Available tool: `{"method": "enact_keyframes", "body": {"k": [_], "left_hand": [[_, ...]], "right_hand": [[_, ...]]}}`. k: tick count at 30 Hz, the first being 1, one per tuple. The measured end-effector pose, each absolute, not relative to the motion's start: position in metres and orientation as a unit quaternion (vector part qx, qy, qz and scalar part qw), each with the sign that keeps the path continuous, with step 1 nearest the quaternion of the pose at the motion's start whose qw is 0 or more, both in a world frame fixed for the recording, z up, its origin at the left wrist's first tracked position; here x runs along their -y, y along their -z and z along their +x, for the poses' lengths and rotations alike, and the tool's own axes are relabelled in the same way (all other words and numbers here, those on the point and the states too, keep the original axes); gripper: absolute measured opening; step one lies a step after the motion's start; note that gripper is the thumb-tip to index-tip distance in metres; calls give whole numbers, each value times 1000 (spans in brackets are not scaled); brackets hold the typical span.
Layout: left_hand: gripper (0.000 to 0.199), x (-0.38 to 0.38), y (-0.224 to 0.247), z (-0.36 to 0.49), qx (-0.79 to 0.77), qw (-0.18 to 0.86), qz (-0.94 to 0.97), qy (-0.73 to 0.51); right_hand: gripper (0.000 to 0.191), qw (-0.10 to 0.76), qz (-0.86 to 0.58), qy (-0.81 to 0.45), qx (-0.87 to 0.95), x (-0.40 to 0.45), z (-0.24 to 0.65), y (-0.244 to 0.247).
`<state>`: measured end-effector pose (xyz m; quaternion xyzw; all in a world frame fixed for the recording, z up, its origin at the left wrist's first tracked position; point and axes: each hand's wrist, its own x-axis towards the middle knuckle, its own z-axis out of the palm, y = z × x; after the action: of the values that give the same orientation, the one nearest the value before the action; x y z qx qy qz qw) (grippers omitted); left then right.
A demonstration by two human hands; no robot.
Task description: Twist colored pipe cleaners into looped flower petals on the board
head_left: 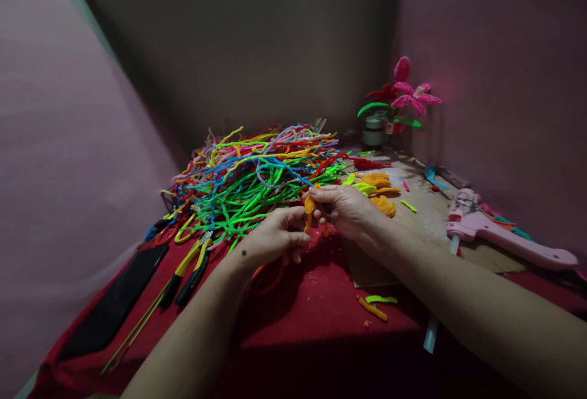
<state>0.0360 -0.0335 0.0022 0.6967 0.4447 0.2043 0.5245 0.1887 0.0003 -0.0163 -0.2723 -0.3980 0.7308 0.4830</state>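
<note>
A looped piece of orange pipe cleaner [309, 206] is between my two hands, over the front of the table. My right hand [351, 208] pinches its top between thumb and fingertips. From the left, my left hand [277, 234] has its curled fingers at the side of the same piece, the thumb just under its lower end. The fingers' far sides are hidden. Behind both hands lies a big heap of many-coloured pipe cleaners [257, 173], bright green ones nearest. Finished orange fuzzy pieces [384, 205] rest just beyond my right wrist.
Yellow-and-black pliers [192, 270] and a black phone-like slab [117, 301] lie left on the red cloth [293, 319]. At right is a pink glue gun [499, 234] with a glue stick under my forearm. Pink pipe-cleaner flowers [417, 98] stand at the back. Short offcuts [373, 308] lie near the front edge.
</note>
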Motion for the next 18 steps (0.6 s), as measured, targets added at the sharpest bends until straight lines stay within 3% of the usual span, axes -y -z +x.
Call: {"method": "enact_keyframes", "body": {"k": [10, 18], "left_hand": [[4, 36, -10, 30, -461, 463, 742, -151], [15, 38, -11, 31, -440, 305, 835, -125]], "right_hand": [[14, 494, -280, -714, 409, 0, 186, 19], [16, 469, -310, -711, 423, 4, 183, 21]]}}
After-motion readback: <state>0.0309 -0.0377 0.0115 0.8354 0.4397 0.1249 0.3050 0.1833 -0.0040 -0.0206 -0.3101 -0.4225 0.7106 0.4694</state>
